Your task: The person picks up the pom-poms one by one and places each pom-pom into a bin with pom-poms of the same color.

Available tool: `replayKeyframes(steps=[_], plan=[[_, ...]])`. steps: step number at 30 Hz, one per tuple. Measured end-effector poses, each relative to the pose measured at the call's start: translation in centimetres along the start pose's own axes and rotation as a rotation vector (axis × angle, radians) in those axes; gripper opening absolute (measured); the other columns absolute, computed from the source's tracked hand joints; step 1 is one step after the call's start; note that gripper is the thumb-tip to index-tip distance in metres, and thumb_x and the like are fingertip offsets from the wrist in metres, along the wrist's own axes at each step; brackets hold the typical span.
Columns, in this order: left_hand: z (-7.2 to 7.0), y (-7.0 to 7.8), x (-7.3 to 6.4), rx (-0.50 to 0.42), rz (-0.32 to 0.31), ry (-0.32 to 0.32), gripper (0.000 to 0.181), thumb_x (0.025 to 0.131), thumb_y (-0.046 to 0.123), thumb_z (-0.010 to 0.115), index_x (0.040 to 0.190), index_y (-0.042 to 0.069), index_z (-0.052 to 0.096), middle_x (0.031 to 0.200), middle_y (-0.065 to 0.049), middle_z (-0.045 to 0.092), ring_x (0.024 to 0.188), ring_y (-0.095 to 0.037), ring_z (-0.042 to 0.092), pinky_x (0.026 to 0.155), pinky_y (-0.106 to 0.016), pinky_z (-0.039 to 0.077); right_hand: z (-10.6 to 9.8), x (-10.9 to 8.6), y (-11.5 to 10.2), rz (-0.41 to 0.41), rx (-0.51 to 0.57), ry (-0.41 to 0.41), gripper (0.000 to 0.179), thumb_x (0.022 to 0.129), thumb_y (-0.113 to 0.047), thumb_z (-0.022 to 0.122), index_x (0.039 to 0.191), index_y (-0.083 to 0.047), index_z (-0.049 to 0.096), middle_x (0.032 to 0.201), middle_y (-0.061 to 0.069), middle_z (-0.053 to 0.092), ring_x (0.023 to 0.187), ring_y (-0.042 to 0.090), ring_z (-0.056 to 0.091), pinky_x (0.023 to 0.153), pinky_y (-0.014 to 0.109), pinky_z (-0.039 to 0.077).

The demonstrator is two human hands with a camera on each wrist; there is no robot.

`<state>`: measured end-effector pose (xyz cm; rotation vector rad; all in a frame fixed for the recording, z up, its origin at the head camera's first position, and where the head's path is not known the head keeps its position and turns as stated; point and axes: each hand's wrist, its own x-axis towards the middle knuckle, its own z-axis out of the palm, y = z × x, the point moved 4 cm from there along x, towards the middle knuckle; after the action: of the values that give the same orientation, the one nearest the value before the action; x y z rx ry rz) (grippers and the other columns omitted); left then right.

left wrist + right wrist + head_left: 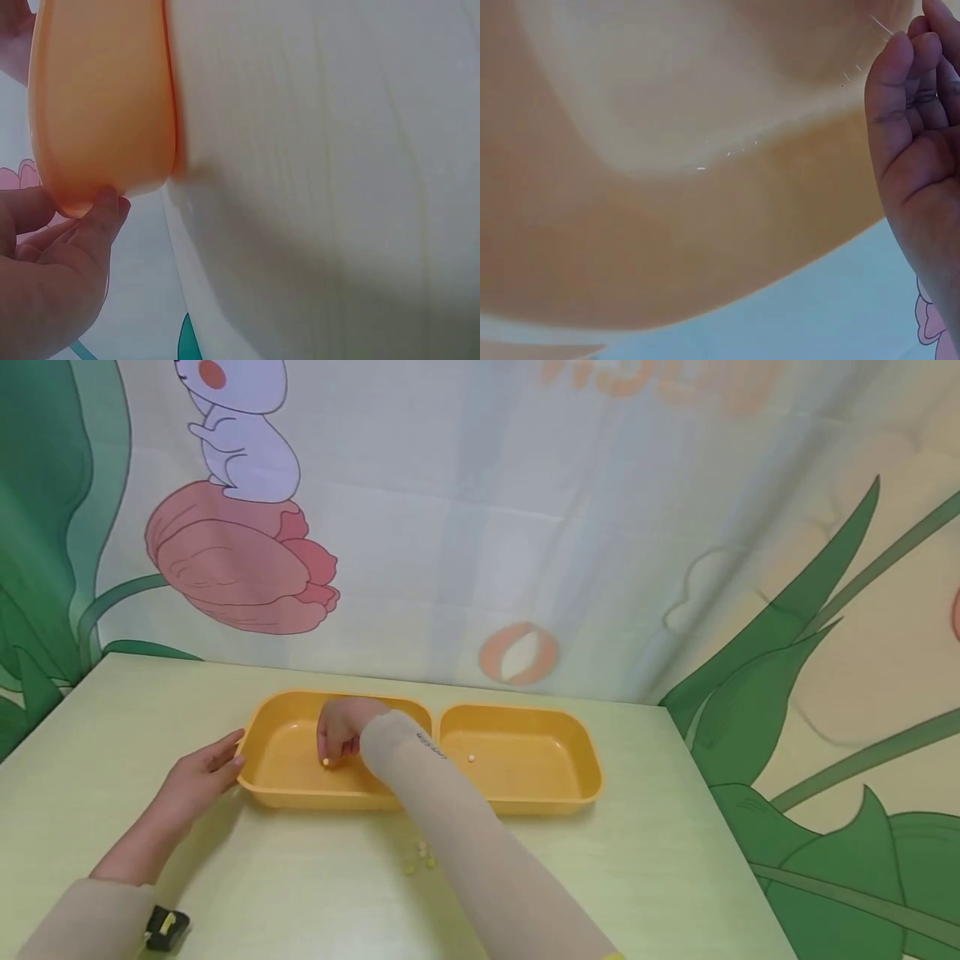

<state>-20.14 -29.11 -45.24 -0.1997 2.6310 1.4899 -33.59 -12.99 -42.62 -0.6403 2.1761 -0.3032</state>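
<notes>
A yellow two-compartment tray point(517, 806) stands on the table. At its left end, my left hand point(201, 779) grips the rim, with thumb and fingers on either side of the wall in the left wrist view. My right hand point(343, 731) reaches down into the left compartment, fingers curled and tips together. A tiny pale piece point(326, 762), too small to identify, shows at these fingertips and seems pinched there. The right wrist view shows the bent fingers point(891, 71) beside the tray wall but no piece. One tiny white piece point(471, 758) lies in the right compartment.
Several tiny white and pale green pieces point(422, 853) lie on the table point(300, 877) in front of the tray, beside my right forearm. A black and yellow object point(167, 929) sits by the left sleeve. A printed curtain point(420, 568) hangs behind the table.
</notes>
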Motion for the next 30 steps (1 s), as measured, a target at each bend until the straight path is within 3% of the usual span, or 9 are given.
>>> replayKeyframes(steps=[6, 10, 16, 24, 30], plan=[[0.1, 0.1, 0.0, 0.007, 0.009, 0.008, 0.057, 0.111, 0.015, 0.039, 0.158, -0.01, 0.018, 0.155, -0.041, 0.03, 0.143, -0.053, 0.038, 0.09, -0.015, 0.061, -0.2, 0.0, 0.0, 0.0, -0.047, -0.001, 0.008, 0.091, -0.003, 0.073, 0.086, -0.008, 0.076, 0.057, -0.002, 0.05, 0.049, 0.01, 0.043, 0.045, 0.016, 0.035], [0.0, 0.2, 0.0, 0.001, -0.004, 0.001, 0.057, 0.111, 0.014, 0.039, 0.158, -0.01, 0.016, 0.156, -0.041, 0.028, 0.144, -0.054, 0.037, 0.099, -0.029, 0.059, -0.3, 0.0, 0.1, -0.003, -0.041, 0.007, 0.006, 0.092, -0.004, 0.072, 0.088, -0.006, 0.076, 0.057, -0.001, 0.05, 0.049, 0.009, 0.042, 0.044, 0.016, 0.035], [0.0, 0.1, 0.0, 0.004, -0.014, 0.005, 0.057, 0.111, 0.014, 0.039, 0.159, -0.009, 0.016, 0.156, -0.04, 0.028, 0.144, -0.053, 0.038, 0.101, -0.033, 0.057, -0.4, -0.3, 0.1, 0.005, -0.022, 0.012, 0.006, 0.092, -0.005, 0.073, 0.087, -0.007, 0.076, 0.058, -0.001, 0.05, 0.05, 0.01, 0.043, 0.045, 0.016, 0.036], [0.0, 0.2, 0.1, 0.012, -0.011, 0.005, 0.058, 0.112, 0.016, 0.039, 0.159, -0.009, 0.016, 0.156, -0.04, 0.029, 0.144, -0.053, 0.038, 0.102, -0.035, 0.056, -1.0, -0.1, 0.2, -0.07, -0.043, 0.097, 0.008, 0.094, -0.007, 0.07, 0.087, -0.008, 0.073, 0.064, -0.001, 0.052, 0.058, 0.011, 0.048, 0.053, 0.016, 0.045], [0.0, 0.2, 0.0, 0.006, -0.016, 0.006, 0.058, 0.112, 0.015, 0.038, 0.159, -0.008, 0.015, 0.157, -0.041, 0.027, 0.144, -0.054, 0.037, 0.102, -0.036, 0.055, -1.8, -0.8, 0.0, -0.14, -0.049, 0.109, 0.004, 0.097, -0.006, 0.066, 0.095, -0.006, 0.07, 0.072, -0.003, 0.055, 0.064, 0.009, 0.05, 0.059, 0.015, 0.051]])
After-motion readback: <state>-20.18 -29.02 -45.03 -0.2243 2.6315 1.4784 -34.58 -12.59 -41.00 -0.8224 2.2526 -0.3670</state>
